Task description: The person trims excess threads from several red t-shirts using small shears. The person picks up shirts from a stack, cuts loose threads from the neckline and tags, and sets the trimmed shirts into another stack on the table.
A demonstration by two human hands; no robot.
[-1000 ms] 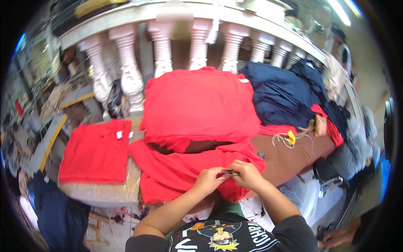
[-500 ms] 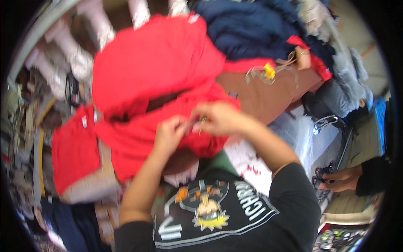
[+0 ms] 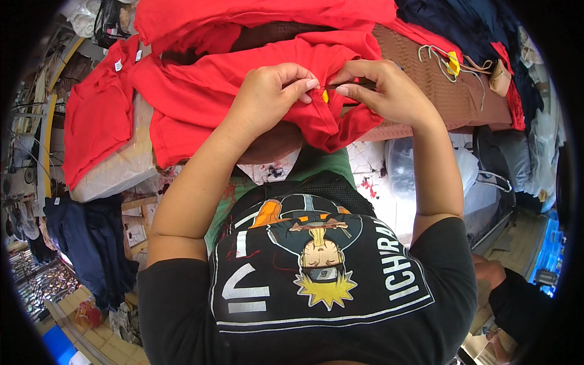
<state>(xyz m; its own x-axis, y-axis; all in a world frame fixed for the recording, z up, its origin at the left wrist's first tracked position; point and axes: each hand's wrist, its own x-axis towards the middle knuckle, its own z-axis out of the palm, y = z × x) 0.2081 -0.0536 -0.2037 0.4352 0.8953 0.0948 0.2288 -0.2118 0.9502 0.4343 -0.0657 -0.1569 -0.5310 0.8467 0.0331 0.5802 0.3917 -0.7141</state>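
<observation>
A red garment (image 3: 243,91) of soft cloth lies bunched over the brown padded surface and hangs over its near edge. My left hand (image 3: 277,91) is closed in a pinch on a fold of this cloth. Close beside it, my right hand (image 3: 386,91) is closed round a small dark two-armed tool (image 3: 365,85), like snips or tweezers, whose tip meets the cloth near my left fingertips. A small yellow bit (image 3: 325,96) shows at that spot; I cannot tell whether it belongs to the tool. My right fingers hide much of the tool.
Another red garment (image 3: 97,115) lies on a wrapped stack at the left. More red cloth (image 3: 261,12) and dark blue cloth (image 3: 474,30) lie beyond. A yellow piece with cords (image 3: 453,64) rests on the brown surface (image 3: 404,55). Dark blue garments (image 3: 91,243) hang lower left. Another person (image 3: 517,304) is at lower right.
My view has tipped down, so the cloth and hands appear higher. The hands stay close together at the red garment, and the dark tool now shows in my right hand.
</observation>
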